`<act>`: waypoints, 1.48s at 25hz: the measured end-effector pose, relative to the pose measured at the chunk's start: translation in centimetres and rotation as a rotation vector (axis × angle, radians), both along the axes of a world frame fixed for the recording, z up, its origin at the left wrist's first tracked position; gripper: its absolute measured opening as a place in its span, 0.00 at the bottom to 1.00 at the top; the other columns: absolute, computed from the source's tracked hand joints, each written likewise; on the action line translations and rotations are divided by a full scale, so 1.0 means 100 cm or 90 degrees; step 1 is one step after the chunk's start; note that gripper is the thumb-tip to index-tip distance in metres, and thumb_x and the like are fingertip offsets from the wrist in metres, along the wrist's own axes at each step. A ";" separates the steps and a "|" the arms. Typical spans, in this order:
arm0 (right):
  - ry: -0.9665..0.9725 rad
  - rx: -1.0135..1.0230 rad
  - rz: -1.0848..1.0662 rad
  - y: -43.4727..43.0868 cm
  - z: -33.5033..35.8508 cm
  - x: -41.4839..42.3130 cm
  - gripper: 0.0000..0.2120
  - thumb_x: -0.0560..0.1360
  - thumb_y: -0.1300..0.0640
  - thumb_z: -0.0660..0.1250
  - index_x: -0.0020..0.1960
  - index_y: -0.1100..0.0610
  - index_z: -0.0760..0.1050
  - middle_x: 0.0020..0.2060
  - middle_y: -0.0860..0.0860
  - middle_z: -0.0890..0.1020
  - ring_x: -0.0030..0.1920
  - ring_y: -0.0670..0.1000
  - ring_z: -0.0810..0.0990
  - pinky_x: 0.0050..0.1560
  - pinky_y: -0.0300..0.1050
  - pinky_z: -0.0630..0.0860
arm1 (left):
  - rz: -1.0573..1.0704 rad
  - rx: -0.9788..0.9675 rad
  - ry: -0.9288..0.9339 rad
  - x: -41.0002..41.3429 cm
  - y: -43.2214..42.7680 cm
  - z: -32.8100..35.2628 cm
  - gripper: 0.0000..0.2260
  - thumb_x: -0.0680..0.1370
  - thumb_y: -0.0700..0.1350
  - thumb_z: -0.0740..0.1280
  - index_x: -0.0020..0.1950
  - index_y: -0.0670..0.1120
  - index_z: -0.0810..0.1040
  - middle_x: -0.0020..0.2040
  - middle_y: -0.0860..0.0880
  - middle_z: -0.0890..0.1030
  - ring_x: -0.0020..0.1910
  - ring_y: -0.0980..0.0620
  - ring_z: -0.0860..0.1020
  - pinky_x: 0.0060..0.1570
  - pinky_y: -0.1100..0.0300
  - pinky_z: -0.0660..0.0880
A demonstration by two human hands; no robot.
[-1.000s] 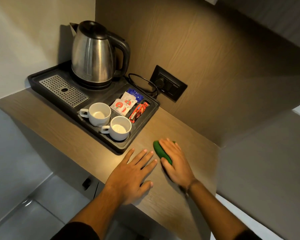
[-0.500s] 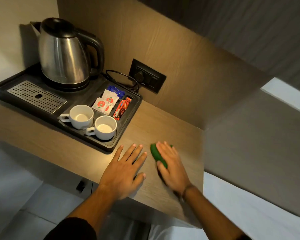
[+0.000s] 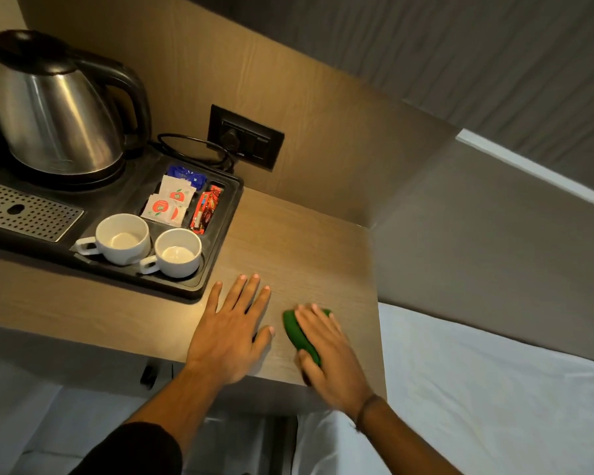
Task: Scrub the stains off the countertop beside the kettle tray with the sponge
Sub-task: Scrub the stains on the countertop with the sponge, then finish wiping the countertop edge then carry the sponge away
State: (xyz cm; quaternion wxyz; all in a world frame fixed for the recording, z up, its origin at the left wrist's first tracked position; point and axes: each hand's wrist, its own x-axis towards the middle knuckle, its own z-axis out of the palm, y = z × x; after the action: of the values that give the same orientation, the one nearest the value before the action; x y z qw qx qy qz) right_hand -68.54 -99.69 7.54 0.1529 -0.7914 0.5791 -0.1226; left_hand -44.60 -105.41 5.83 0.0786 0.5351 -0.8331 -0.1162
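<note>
A green sponge lies on the wooden countertop, to the right of the black kettle tray. My right hand presses down on the sponge near the counter's front right corner, fingers curled over it. Flat on the wood just left of the sponge rests my left hand, fingers spread, holding nothing. No stains are plain to see on the wood.
The tray carries a steel kettle, two white cups, sachets and a metal drip grate. A wall socket with the kettle cord sits behind. White bedding lies right of the counter.
The view has swung to the right, so the tray sits further left in frame. My right hand with the sponge has slid back toward the counter's front edge. The left hand stays flat.
</note>
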 end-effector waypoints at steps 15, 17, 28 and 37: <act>0.038 0.034 -0.088 -0.014 0.027 -0.021 0.32 0.82 0.56 0.61 0.84 0.51 0.54 0.83 0.51 0.60 0.84 0.52 0.53 0.84 0.56 0.49 | 0.015 0.001 -0.002 0.010 0.022 0.027 0.36 0.85 0.65 0.51 0.85 0.46 0.43 0.87 0.44 0.45 0.86 0.43 0.44 0.83 0.35 0.46; 0.042 0.004 -0.147 -0.024 0.030 -0.008 0.30 0.84 0.57 0.61 0.84 0.53 0.56 0.83 0.54 0.61 0.84 0.55 0.55 0.83 0.54 0.48 | 0.027 -0.016 -0.009 0.018 0.033 0.031 0.36 0.85 0.64 0.52 0.85 0.45 0.44 0.87 0.42 0.48 0.86 0.42 0.45 0.83 0.36 0.48; 0.088 -0.123 0.226 0.175 0.024 0.176 0.35 0.80 0.58 0.69 0.83 0.58 0.59 0.82 0.57 0.63 0.83 0.60 0.56 0.83 0.59 0.48 | 0.377 -0.013 -0.048 0.138 0.335 0.031 0.37 0.83 0.64 0.52 0.84 0.41 0.56 0.85 0.39 0.58 0.85 0.39 0.56 0.81 0.34 0.59; 0.013 -0.037 0.526 0.434 -0.020 0.369 0.34 0.83 0.54 0.63 0.84 0.55 0.52 0.84 0.53 0.56 0.85 0.56 0.49 0.83 0.54 0.43 | 0.709 0.119 -0.104 0.254 0.658 0.002 0.36 0.84 0.64 0.49 0.84 0.41 0.56 0.86 0.40 0.59 0.85 0.39 0.54 0.81 0.35 0.59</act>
State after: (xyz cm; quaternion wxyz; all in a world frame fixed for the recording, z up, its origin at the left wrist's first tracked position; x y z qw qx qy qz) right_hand -31.60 -56.34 5.56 0.1609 -0.9624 0.2106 -0.0597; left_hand -19.17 -39.59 6.04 0.0157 0.9053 -0.4151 -0.0891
